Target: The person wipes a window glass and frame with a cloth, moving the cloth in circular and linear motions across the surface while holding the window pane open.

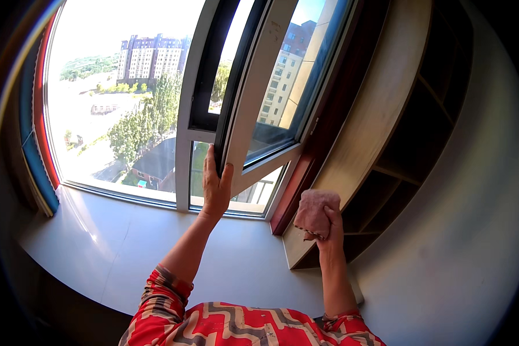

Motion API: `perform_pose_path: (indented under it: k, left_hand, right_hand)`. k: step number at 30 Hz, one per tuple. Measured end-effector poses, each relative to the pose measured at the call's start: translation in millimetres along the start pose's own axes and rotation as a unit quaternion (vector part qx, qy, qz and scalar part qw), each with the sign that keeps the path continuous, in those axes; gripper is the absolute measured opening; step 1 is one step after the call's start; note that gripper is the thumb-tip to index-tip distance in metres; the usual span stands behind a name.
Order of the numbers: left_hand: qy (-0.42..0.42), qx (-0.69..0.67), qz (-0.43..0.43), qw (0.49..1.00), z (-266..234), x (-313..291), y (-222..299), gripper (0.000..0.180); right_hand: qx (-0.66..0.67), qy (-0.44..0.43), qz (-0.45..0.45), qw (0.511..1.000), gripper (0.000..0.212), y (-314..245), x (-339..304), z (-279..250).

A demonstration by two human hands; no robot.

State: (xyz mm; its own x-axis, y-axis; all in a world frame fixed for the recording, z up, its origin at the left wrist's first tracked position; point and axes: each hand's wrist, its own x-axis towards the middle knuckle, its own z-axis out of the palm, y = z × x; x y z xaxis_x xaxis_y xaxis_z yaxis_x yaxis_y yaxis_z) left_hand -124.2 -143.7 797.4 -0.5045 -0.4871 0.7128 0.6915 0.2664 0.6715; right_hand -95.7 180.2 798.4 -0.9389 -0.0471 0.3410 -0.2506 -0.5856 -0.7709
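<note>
A tilted-in window sash [236, 124] with a pale frame and black edge stands open into the room. My left hand [216, 190] is at its lower corner, fingers stretched up along the black edge and thumb on the pale frame, gripping it. Off to the right, my right hand [330, 226] holds a folded pink cloth [317, 210] up in the air, thumb across its side. The cloth is apart from the glass and the frame. Part of its patterned edge shows at the bottom.
A white windowsill [138, 242] runs below the fixed large pane [109, 155]. Right of the window are a dark red post [297, 190] and a wooden shelf unit [375, 132]. A blue and red curtain [37, 155] hangs at the left. Buildings [153, 60] and trees are outside.
</note>
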Motion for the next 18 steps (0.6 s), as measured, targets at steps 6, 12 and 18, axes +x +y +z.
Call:
perform_pose_path:
  k: [6,12,18]
  left_hand:
    - [-0.006,0.000,0.008,1.000,-9.3,8.1,-2.4,0.072]
    - [-0.006,-0.015,-0.013,1.000,-11.6,0.1,4.2,0.074]
    - [0.005,0.014,-0.001,1.000,-15.7,2.5,5.3,0.073]
  right_hand:
    - [-0.260,-0.024,-0.302,0.917,0.038,-6.3,44.5,164.6]
    - [-0.495,-0.139,-0.592,0.621,0.045,32.1,70.1,265.3]
    - [-0.424,-0.077,-0.727,0.535,0.042,-1.0,129.7,322.2]
